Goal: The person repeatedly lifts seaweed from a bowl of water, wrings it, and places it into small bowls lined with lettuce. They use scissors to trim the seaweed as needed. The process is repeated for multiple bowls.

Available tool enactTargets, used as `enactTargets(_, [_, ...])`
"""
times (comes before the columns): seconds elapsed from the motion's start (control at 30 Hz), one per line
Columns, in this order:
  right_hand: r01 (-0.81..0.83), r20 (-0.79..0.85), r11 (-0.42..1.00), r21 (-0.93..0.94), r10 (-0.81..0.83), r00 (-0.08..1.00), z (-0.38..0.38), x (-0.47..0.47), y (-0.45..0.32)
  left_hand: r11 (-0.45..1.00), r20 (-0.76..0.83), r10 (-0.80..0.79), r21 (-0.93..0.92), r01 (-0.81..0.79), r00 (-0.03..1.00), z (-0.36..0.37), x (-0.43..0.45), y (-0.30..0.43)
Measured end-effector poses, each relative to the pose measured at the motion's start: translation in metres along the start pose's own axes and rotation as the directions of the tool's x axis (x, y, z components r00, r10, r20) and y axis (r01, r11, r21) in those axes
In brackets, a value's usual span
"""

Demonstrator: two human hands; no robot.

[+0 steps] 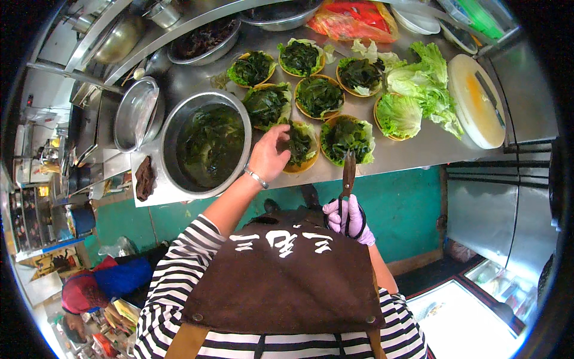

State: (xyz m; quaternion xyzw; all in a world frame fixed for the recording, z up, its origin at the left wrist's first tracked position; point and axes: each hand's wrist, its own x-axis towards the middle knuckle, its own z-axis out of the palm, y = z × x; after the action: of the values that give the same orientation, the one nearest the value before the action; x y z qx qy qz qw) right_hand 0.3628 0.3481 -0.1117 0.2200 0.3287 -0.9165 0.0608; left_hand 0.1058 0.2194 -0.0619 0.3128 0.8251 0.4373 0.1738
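Observation:
My bare left hand (270, 152), with a metal bracelet at the wrist, is over the left side of a basket of lettuce and dark green seaweed (299, 148); whether its fingertips touch the leaves, I cannot tell. In a light purple glove, my right hand (349, 217) grips kitchen scissors (348, 177) by the black handles. Their blades point away from me and the tips meet the seaweed in another lettuce-lined basket (347, 137). Several similar filled baskets stand behind. Left of my left hand is a large metal basin (245, 134) with seaweed in liquid.
Lettuce leaves (417, 80) and a basket of lettuce (398, 116) lie to the right, beside a round cutting board (471, 103) with a knife (489, 96). An empty-looking steel bowl (128, 116) and brown cloth (144, 178) are left. A red plastic bag (352, 20) lies behind. Another person (85, 291) is at lower left.

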Motion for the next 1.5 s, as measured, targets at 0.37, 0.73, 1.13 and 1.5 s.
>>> enactTargets(0.37, [-0.002, -0.049, 0.992, -0.125, -0.004, 0.999, 0.004, 0.009, -0.02, 0.974, -0.116, 0.204, 0.126, -0.19, 0.972, 0.02, 0.005, -0.016])
enactTargets(0.73, [0.016, -0.027, 0.968, -0.249, -0.024, 0.999, 0.018, 0.021, -0.035, 0.921, 0.087, 0.062, 0.379, -0.091, 0.994, 0.025, 0.008, -0.018])
enactTargets(1.13, [0.095, 0.15, 0.868, -0.488, -0.024, 0.988, 0.05, 0.039, -0.064, 0.602, -0.567, -0.295, 0.515, 0.611, 0.769, -0.149, 0.007, -0.139])
enactTargets(1.5, [-0.124, -0.797, 0.873, -0.472, -0.363, 0.483, -0.113, -0.003, -0.152, 0.901, -0.307, -0.294, 0.226, 0.37, 0.905, -0.211, -0.017, -0.112])
